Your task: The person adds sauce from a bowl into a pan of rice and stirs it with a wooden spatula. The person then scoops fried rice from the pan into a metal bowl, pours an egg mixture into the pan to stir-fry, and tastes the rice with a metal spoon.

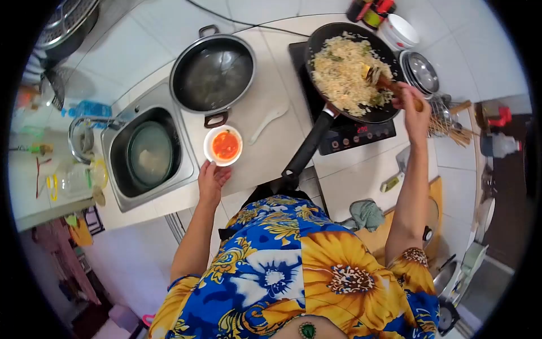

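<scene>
My right hand [415,113] is closed around the wooden handle of a spatula [384,83]. The spatula's head is down in a heap of fried rice [344,70], which fills a black frying pan [390,61]. The pan sits on an induction cooktop [358,135] with a lit red display. At the near edge of a small white bowl [237,159] is my left hand [212,182], fingers slightly apart. The fingertips touch or nearly touch the bowl; I cannot tell whether they grip it. Red-orange sauce or chopped tomato [226,145] lies in the bowl.
A dark pot [212,73] of liquid stands behind the bowl. A white spoon [268,122] lies beside it. To the left is a sink [189,164] holding a basin. The pan's handle [309,144] sticks out toward me. A green cloth [366,214] and peeler-like tool [390,182] lie right.
</scene>
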A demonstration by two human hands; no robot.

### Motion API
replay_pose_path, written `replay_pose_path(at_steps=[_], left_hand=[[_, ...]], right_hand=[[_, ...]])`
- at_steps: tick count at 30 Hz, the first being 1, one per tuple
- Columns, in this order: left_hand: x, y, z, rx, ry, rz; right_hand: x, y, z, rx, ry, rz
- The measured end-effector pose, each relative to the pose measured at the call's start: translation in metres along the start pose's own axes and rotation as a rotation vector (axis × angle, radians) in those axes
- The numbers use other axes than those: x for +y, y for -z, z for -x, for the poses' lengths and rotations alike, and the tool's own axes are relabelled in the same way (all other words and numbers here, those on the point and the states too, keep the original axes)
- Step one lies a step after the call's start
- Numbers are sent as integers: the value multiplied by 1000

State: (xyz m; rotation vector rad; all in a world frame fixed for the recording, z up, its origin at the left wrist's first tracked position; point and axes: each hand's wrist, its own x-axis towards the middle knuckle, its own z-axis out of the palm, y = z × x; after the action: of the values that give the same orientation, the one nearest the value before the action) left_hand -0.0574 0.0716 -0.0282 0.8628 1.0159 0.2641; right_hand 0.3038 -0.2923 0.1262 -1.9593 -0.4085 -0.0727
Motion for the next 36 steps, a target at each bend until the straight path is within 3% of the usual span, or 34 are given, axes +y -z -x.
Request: replay_pose_path(at_steps=[9, 15, 18, 21, 27, 36], left_hand=[[5, -5, -26, -77, -21, -91], [17, 5, 40, 40, 58, -198], [38, 6, 69, -31, 41, -200], [84, -30, 81, -77, -103, -275], [167, -135, 55, -404, -291, -277], [193, -273, 42, -640, -327, -356]], right_hand=[[-30, -14, 47, 94, -146, -333], [-23, -4, 84, 153, -170, -511], [-17, 6, 89, 178, -183, -500], [-34, 12, 84, 172, -124, -580], [-96, 11, 67, -16, 14, -644], [-131, -15, 68, 97, 261, -482]])
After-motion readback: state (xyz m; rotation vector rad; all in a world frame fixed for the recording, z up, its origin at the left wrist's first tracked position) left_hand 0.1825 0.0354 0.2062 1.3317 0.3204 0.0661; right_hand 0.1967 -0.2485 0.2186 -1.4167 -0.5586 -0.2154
